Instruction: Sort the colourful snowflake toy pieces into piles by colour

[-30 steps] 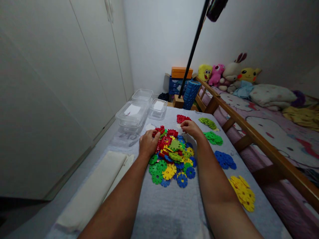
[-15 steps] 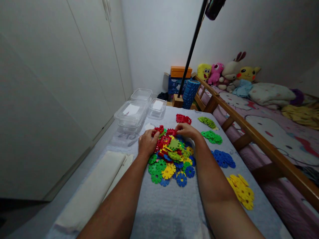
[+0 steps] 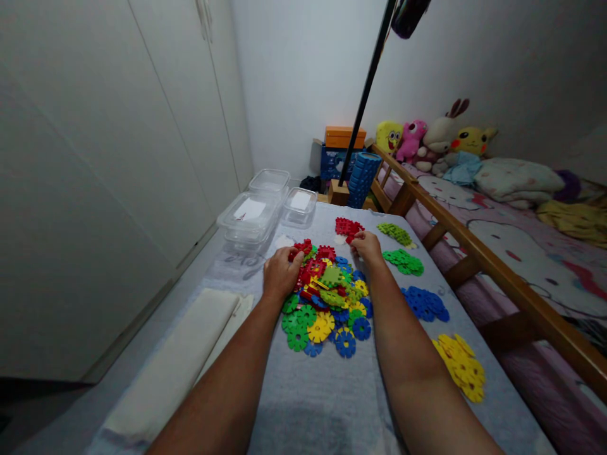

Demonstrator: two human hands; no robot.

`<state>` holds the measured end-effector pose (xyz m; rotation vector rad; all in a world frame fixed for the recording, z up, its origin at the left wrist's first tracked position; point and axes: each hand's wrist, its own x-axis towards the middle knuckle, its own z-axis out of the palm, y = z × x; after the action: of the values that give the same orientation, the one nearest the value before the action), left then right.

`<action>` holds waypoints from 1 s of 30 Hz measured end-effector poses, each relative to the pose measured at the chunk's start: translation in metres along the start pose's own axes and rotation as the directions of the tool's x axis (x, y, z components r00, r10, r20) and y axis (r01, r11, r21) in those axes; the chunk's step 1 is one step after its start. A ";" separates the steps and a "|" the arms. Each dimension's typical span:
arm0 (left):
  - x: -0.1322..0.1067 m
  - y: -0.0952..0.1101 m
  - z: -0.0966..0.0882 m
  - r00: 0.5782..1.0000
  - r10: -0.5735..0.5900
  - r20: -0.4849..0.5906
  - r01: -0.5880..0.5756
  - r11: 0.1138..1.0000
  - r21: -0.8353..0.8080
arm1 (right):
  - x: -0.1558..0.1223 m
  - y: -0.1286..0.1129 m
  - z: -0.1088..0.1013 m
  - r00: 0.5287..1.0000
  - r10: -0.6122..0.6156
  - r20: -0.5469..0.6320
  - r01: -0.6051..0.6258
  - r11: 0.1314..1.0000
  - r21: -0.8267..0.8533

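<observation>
A mixed pile of red, green, blue and yellow plastic interlocking pieces (image 3: 332, 277) lies mid-table; some are round notched discs, others square. My left hand (image 3: 281, 272) rests at its left side, fingers curled on a red interlocking piece (image 3: 301, 248). Beyond the pile, my right hand (image 3: 368, 246) pinches another red interlocking piece (image 3: 351, 239) beside a small heap of red pieces (image 3: 348, 225). Down the right side lie separate heaps of light green pieces (image 3: 395, 234), green discs (image 3: 403, 261), blue discs (image 3: 427, 304) and yellow discs (image 3: 461, 366).
Clear plastic containers (image 3: 249, 218) stand at the back left, with a smaller container (image 3: 300, 203) beside them. A folded white cloth (image 3: 175, 366) lies at the left. Along the right runs a wooden bed rail (image 3: 474, 253). A black pole (image 3: 366, 95) rises behind the table.
My right hand has moved from the pile's far edge rightward and away from me, carrying a red piece to the red heap. My left hand has stayed in place.
</observation>
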<state>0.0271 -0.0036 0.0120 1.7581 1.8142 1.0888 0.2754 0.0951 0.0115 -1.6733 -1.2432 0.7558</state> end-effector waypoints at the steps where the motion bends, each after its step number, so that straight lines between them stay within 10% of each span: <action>1: 0.000 -0.001 0.000 1.000 -0.001 0.000 0.001 1.000 0.001 | 0.000 -0.001 0.002 1.000 0.025 -0.005 -0.024 0.997 0.068; 7: 0.000 -0.003 0.002 1.000 0.013 -0.010 -0.012 1.000 0.005 | 0.007 -0.001 0.006 0.997 0.034 0.064 -0.043 0.989 0.141; 19: 0.001 -0.004 0.002 1.000 0.021 -0.013 -0.021 1.000 -0.001 | 0.010 -0.007 0.003 0.927 -0.279 0.251 0.327 0.928 -0.177; 25: 0.000 -0.003 0.002 1.000 0.018 -0.018 -0.018 1.000 -0.002 | -0.007 -0.028 0.011 0.825 -0.200 0.528 0.402 0.865 -0.300; 30: 0.001 -0.001 0.001 1.000 0.007 -0.010 -0.007 1.000 -0.002 | -0.014 -0.032 0.015 0.845 -0.155 0.512 0.337 0.898 -0.284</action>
<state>0.0270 -0.0025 0.0114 1.7619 1.8134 1.1045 0.2457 0.0897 0.0335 -1.6070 -2.0203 0.8413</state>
